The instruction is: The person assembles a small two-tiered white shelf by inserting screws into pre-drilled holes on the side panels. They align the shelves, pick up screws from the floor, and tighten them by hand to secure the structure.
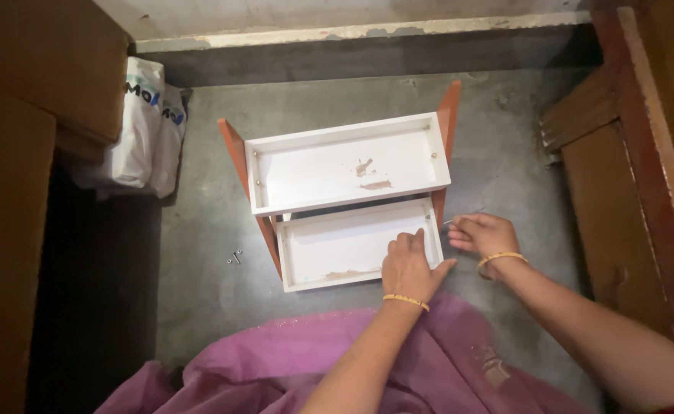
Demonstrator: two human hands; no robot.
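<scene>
at nine o'clock a dark brown cabinet [15,192] fills the left edge, and just right of it, toward ten o'clock, a white plastic bag [147,130] leans in the corner on the grey floor [199,291]. a little below centre-left, near eight o'clock of the rack, two small screws [235,257] lie loose on the floor, apart from everything else.

in the middle stands a small rack [348,195] with two white trays and orange-brown side boards; the upper tray [344,162] sits toward twelve o'clock and bears brown smears, the lower tray [337,245] toward six o'clock, just in front of your lap.

your left hand [409,268] rests on the lower tray at its right end, fingers bent and pressed down inside it, thumb spread out over the tray's right corner; it grips nothing. a gold bangle sits on that wrist.

your right hand [482,235] is just beside the rack's right side board at three o'clock, fingers pinched together on a thin metal tool [459,218] whose tip points toward the board. whether the tip touches it you cannot tell.

purple cloth [291,360] spreads across six o'clock, and brown wooden furniture [628,176] runs down the right edge at three o'clock.
</scene>
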